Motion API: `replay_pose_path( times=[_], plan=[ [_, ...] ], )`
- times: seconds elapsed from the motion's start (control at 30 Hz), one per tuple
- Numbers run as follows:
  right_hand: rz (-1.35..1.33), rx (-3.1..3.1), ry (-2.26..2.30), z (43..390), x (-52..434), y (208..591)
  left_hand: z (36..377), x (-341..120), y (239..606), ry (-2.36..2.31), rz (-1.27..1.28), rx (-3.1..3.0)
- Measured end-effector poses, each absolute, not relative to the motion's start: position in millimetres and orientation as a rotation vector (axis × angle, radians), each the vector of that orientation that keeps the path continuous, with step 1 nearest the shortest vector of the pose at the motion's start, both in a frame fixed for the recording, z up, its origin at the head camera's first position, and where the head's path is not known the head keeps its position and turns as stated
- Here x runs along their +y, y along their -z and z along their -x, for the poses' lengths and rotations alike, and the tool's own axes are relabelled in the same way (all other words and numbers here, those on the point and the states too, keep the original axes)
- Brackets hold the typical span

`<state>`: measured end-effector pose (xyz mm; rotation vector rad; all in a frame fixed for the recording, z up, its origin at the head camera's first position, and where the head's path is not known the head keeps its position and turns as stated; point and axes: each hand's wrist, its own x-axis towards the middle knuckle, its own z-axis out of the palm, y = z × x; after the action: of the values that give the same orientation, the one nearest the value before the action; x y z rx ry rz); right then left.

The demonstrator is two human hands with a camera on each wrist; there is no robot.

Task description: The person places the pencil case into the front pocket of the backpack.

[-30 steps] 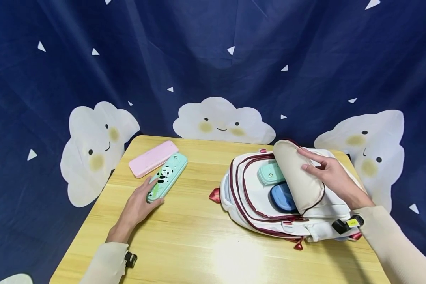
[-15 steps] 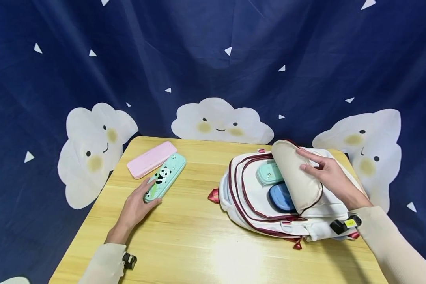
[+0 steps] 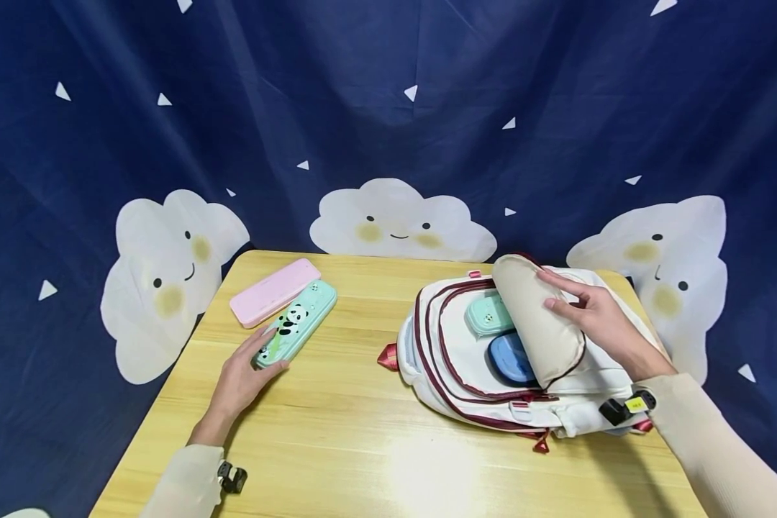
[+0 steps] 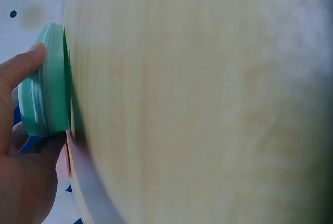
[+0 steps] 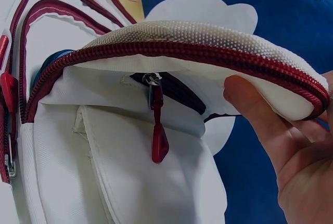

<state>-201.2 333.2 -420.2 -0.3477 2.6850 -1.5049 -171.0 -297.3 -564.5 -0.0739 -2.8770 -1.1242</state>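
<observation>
Panda pencil case [image 3: 294, 324] pinched at near end by left hand [image 3: 241, 379] fingers, right hand [image 3: 597, 321] fingers clamped on backpack flap [image 3: 539, 321]

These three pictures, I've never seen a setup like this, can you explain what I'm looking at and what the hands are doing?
No machine here: a person works with two bare hands and wears three cameras. The wide picture comes from a head camera looking down at a wooden table. The other two come from cameras on each wrist, so they show close-ups.

On the table lie a pink case, a green panda case and a white backpack, lying flat with its pocket open. Inside it show a green case and a blue case.

The left hand grips the near end of the panda case; the left wrist view shows thumb and fingers around its green edge. The right hand holds the backpack's flap folded back, with the fingers seen under its red zip in the right wrist view.
</observation>
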Motion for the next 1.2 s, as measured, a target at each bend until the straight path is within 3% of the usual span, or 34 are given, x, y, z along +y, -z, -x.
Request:
replay_pose_path(
  times=[1.2],
  plan=[
    [0.373, 2.670, 1.501, 199.2, 327.2, 417.4, 172.0, -279.4, 541.9, 1.256, 0.110, -2.817]
  ],
)
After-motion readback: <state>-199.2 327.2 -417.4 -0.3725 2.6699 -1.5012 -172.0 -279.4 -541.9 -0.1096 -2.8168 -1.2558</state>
